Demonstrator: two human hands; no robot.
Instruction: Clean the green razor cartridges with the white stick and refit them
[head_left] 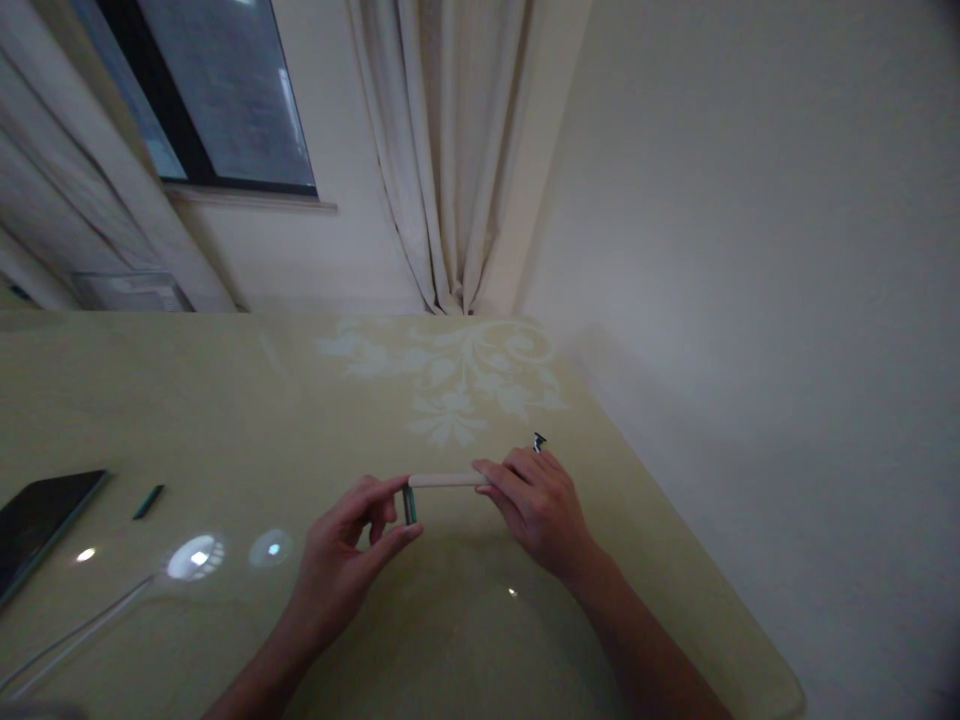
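Note:
My left hand [341, 555] is over the near middle of the table, with thumb and forefinger pinching a small green-and-black strip [409, 505] held upright. From the top of that strip a slim pale bar [448, 480] runs level to my right hand [541, 510]. The right fingers are closed on the bar's right end. Bar and strip meet by my left forefinger; whether they are joined I cannot tell. Just beyond my right knuckles shows a small black-and-silver piece [539, 441]; the hand hides its lower part, so whether I hold it is unclear.
On the glossy yellowish table [247, 430] at left lie a dark flat tablet-like device [45, 525] and a small dark green strip [148, 501]. A white cable [82, 632] runs at lower left. A wall [750, 300] borders the right; curtains [442, 150] hang behind.

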